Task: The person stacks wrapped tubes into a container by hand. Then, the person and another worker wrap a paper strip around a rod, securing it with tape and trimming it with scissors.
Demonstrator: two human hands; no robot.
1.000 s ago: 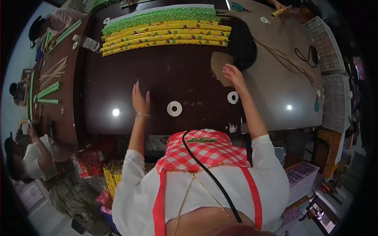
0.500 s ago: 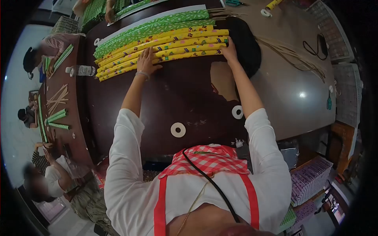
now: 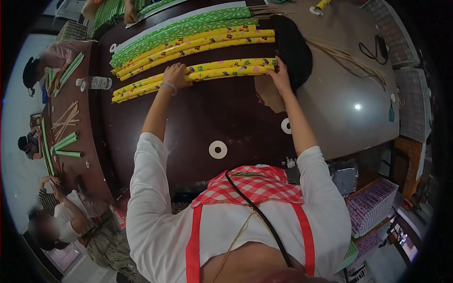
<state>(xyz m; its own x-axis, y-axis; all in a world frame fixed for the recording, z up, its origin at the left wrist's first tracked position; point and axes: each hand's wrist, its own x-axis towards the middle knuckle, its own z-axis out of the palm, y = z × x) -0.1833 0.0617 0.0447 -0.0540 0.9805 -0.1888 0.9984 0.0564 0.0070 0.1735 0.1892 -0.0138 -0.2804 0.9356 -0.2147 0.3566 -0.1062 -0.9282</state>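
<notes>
Two long yellow patterned rolls (image 3: 226,69) lie side by side on the dark table (image 3: 188,122), apart from the other rolls. My left hand (image 3: 176,78) is wrapped over them left of their middle. At their right end my right hand (image 3: 281,75) grips them, its fingers at the tips. Farther back lie several more yellow rolls (image 3: 198,45), beside green leaf-patterned rolls (image 3: 188,30). A black cloth-like thing (image 3: 292,52) is just behind my right hand.
White tape rings (image 3: 217,149) (image 3: 286,125) lie near the front, with brown paper (image 3: 270,96) behind. A bottle (image 3: 94,83) stands out at left. Thin strips (image 3: 347,59) lie at right. Other people sit along the left; a co-worker's hand (image 3: 130,14) is at the back.
Both hands went from above the bare table to the yellow rolls. Two rolls have come away from the group, toward me.
</notes>
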